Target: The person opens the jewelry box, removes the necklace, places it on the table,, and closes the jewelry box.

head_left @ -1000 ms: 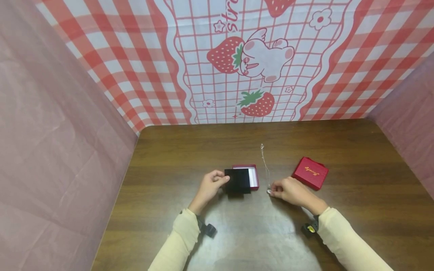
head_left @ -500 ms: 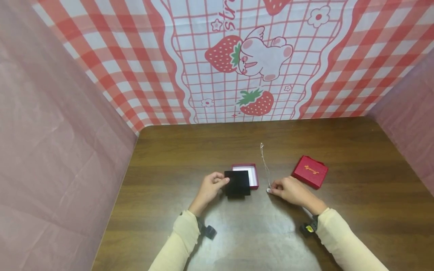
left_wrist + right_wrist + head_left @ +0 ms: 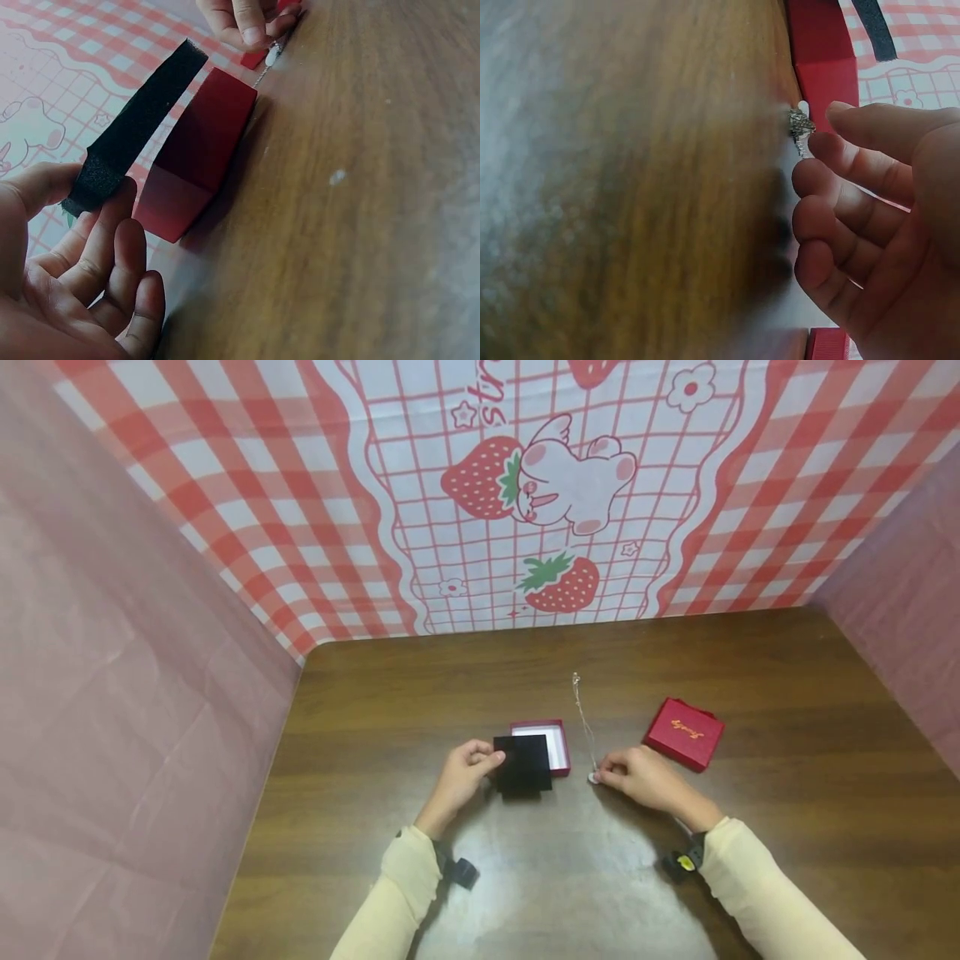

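Note:
In my left hand (image 3: 459, 781) I pinch a thin black jewelry-box insert (image 3: 522, 762) between thumb and fingers. It is held tilted up over the near left part of the open red box base (image 3: 566, 760), whose inside is white; the left wrist view shows the insert (image 3: 139, 124) edge-on beside the box's red wall (image 3: 199, 142). My right hand (image 3: 645, 779) has its thumb and index fingertips at the pendant of a silver necklace (image 3: 592, 778). The pendant (image 3: 800, 122) shows right at those fingertips, low over the wood. The chain (image 3: 582, 710) trails away across the table.
A red lid (image 3: 685, 733) with gold lettering and a ribbon lies beyond my right hand. Brown wooden table (image 3: 390, 693) surrounds everything. A red checked strawberry cloth (image 3: 480, 552) hangs at the back, with pink cloth (image 3: 135, 693) along the left side.
The head view shifts slightly. The black insert is a little lower against the box than a second ago. My right fingers stay at the pendant, which sits at a slightly different angle.

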A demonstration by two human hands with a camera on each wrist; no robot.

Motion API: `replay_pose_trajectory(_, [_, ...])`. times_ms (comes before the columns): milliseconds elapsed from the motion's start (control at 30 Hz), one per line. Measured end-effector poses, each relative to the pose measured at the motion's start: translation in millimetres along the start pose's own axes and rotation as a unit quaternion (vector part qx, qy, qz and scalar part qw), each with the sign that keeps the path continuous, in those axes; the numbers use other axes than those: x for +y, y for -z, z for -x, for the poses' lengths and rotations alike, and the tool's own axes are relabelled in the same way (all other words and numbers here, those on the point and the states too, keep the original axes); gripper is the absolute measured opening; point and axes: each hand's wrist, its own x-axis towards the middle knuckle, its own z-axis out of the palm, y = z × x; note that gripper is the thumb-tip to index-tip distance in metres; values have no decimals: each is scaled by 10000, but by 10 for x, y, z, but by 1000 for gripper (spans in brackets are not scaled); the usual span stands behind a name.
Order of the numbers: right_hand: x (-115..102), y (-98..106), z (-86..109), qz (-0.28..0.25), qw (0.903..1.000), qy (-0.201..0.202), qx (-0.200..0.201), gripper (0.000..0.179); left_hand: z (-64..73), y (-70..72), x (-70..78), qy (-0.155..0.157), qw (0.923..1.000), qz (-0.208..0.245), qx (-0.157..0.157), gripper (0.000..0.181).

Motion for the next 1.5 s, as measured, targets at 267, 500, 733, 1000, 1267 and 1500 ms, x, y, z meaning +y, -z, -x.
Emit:
replay_pose_trajectory(267, [-67,67,-31,28,9992,217,326,7,-21,15,61,-104,9999,-2,19,25])
replay_pose_trajectory(500, [-145,115,-42,-13,9976,351,592,8,-23,20,107,-113,9999,-62,-16,25])
replay_pose_trajectory(733, [-203,138,-48,-150,9966,428,688,6,-13,20,131,-121,9999,-90,-30,25])
replay_pose_trajectory(1000, [-269,159,-63,-395,9954,419,767,4,-18,10,134,-161,9998,-73,-23,24])
replay_pose_trajectory(1267, [-349,167,-73,-458,9935,405,959,5,-23,8,116,-151,9999,-22,-41,24])
replay_pose_trajectory(1500, [-375,149,-98,-547,9906,500,1150,7,-30,0,87,-231,9997,-46,-102,26])
